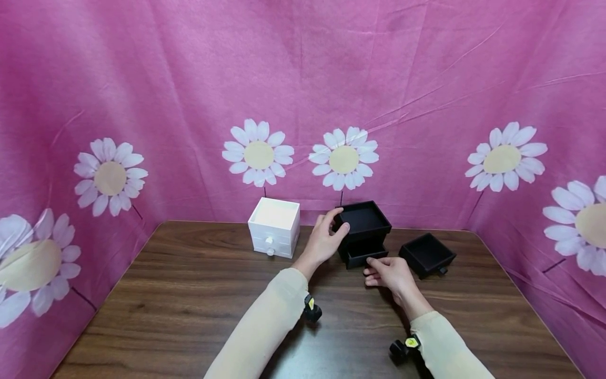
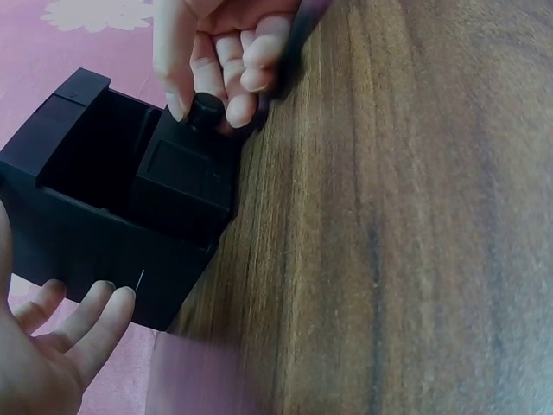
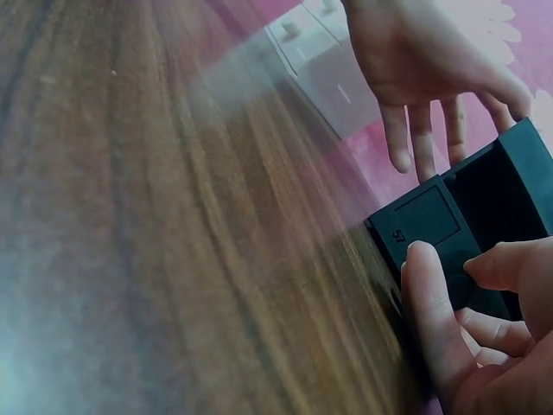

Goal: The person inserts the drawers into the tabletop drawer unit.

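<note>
A black box with two drawer levels [image 1: 364, 217] stands at the table's back, its lower drawer [image 1: 364, 255] partly pulled out and its upper slot without a drawer. My right hand [image 1: 390, 273] pinches the round black knob [image 2: 206, 111] on that drawer's front between thumb and fingers. Against the box's left side lies my left hand [image 1: 324, 239], its extended fingers [image 2: 108, 324] touching the wall. In the right wrist view the drawer front [image 3: 432, 216] shows a small marking. A loose black drawer [image 1: 428, 253] with a knob rests on the table to the right.
A white box with two knobbed drawers [image 1: 274, 229] stands left of the black one. The wooden table [image 1: 189, 295] ends at a pink cloth backdrop [image 1: 303, 79] with printed daisies, hanging behind and on both sides.
</note>
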{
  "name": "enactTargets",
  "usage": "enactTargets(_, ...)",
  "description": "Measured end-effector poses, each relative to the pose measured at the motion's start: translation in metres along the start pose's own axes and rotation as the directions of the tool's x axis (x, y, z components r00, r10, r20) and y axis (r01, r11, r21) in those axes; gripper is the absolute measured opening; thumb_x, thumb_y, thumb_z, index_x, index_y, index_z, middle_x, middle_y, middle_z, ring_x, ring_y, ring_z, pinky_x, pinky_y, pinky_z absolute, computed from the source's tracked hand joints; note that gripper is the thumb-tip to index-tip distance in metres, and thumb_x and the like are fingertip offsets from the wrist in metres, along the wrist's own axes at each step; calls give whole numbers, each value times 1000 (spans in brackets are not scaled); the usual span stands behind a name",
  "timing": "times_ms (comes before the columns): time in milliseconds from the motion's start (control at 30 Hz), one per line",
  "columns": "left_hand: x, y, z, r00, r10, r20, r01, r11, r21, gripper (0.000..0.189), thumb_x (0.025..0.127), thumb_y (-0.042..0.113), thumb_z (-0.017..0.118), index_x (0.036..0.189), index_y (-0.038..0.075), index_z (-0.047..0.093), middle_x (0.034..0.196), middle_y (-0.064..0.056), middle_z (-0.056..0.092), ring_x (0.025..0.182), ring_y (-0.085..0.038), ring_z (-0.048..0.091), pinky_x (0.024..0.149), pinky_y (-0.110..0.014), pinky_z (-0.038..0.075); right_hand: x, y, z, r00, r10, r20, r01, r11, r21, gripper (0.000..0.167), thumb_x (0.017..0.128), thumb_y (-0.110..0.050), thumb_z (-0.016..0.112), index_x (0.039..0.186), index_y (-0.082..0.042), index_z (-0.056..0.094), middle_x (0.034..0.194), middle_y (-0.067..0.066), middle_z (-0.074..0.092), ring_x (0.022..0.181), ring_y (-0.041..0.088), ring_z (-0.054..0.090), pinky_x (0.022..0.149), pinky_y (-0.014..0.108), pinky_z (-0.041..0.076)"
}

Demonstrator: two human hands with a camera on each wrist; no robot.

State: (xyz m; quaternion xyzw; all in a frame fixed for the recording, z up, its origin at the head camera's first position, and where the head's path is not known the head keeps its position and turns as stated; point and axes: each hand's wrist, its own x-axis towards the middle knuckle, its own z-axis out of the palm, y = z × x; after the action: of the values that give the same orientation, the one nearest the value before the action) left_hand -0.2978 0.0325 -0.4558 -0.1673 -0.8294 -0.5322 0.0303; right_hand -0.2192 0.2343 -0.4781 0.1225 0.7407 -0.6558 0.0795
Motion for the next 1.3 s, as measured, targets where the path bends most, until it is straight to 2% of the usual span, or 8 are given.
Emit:
enactTargets(167,0,-1,1,1000,-5,-2,5,1000,-1,53,107,43,60,159,31,52,134,-18,57,109,-31,63,88,-32,50,4,-2,2,1000,-5,-5,5,1000,4,37,111,-11,57,125,23,61,79,6,76,63,10,74,67,28,65)
enactTargets(467,-1,0,2,1000,2,-13,-2,1000,-7,52,107,43,62,157,32,54,132,-17,58,101,-22,61,86,-31,51,11,-7,1,1000,-11,13,11,1000,-28,38,111,-11,56,125,24,60,80,7,75,63,11,74,68,29,65)
enactTargets(667,0,0,3,1000,2,-7,-2,1000,-7,53,108,43,61,159,32,52,134,-18,58,108,-29,63,89,-32,51,14,-9,1,1000,-15,25,16,999,-45,37,111,-12,57,122,24,61,80,9,75,62,12,74,66,30,65)
enactTargets(867,0,0,2,1000,-1,-13,1,1000,-4,54,107,43,61,159,31,52,134,-18,58,105,-25,61,89,-33,51,18,-10,3,999,-24,37,27,996,-81,36,111,-12,56,117,22,61,80,9,74,61,11,72,65,30,65)
enactTargets(1100,-1,-1,3,1000,-19,-19,19,1000,6,54,106,46,60,158,34,53,131,-13,58,103,-21,60,87,-32,50,17,-7,1,999,-21,40,24,996,-91,39,112,-16,54,123,21,61,80,8,74,63,11,72,65,30,65)
enactTargets(1300,-1,0,1,1000,-13,-13,13,1000,16,54,107,46,59,159,34,52,133,-16,58,100,-17,57,86,-33,50,12,-7,-3,998,-38,45,43,994,-103,39,112,-17,54,124,20,62,84,11,76,65,13,73,67,31,65)
